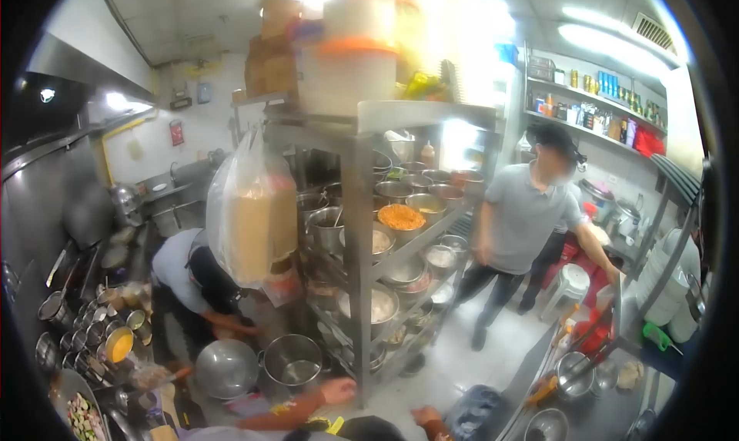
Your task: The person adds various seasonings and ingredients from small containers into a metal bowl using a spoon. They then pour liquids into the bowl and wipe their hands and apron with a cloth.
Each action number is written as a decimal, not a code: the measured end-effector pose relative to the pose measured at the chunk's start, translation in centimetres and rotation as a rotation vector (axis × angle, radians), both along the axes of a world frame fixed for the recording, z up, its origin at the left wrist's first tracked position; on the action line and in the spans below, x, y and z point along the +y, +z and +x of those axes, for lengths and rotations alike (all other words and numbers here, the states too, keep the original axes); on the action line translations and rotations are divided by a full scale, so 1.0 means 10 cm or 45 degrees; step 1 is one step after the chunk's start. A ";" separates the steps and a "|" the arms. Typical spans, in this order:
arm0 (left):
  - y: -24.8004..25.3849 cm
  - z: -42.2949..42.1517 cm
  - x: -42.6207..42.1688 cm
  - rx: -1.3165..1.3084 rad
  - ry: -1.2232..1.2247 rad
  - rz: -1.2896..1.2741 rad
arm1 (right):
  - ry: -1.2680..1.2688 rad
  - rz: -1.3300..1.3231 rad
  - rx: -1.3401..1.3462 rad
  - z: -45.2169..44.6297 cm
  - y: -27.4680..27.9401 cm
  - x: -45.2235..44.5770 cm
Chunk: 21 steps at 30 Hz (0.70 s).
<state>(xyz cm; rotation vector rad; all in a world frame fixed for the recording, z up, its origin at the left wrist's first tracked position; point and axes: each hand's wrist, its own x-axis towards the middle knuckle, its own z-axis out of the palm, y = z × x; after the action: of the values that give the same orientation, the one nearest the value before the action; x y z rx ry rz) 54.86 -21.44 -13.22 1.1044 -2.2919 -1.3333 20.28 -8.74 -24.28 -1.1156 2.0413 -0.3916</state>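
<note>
My left hand is at the bottom centre, its fingers curled in and nothing visible in them. It is close to the foot of the metal rack's corner post, to the right of a large empty steel pot. Lower down and further right is my right hand, small and blurred at the bottom edge, above the pale floor. Its fingers are too unclear to read, and no held object shows. A dark blue, ridged plastic item lies to its right.
The rack shelves hold several steel pots, one with orange food. A plastic bag hangs on its left. One person bends at left; another stands at right near a white stool. Pans line the left side.
</note>
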 end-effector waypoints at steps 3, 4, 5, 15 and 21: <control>1.15 0.02 -0.21 0.113 -0.180 0.007 | 0.364 -0.039 0.217 0.12 -0.49 0.00; 1.47 0.07 -0.29 0.121 -0.304 -0.121 | 0.244 0.291 0.131 0.25 -0.24 0.03; 1.78 0.14 -0.37 0.129 -0.422 -0.251 | 0.250 0.333 0.141 0.36 -0.18 0.07; 4.93 0.42 -0.79 0.313 -0.854 -0.804 | 0.176 0.164 0.397 0.92 0.32 0.55; 6.62 0.30 -1.49 1.241 -0.105 -0.877 | 0.114 0.042 0.549 0.95 0.52 1.06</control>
<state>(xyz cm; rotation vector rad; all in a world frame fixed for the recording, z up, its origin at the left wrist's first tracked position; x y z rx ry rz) 57.88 -36.33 52.94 0.0696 -1.7668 -0.7103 29.83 1.82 -19.05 -1.3556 2.3437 -0.0727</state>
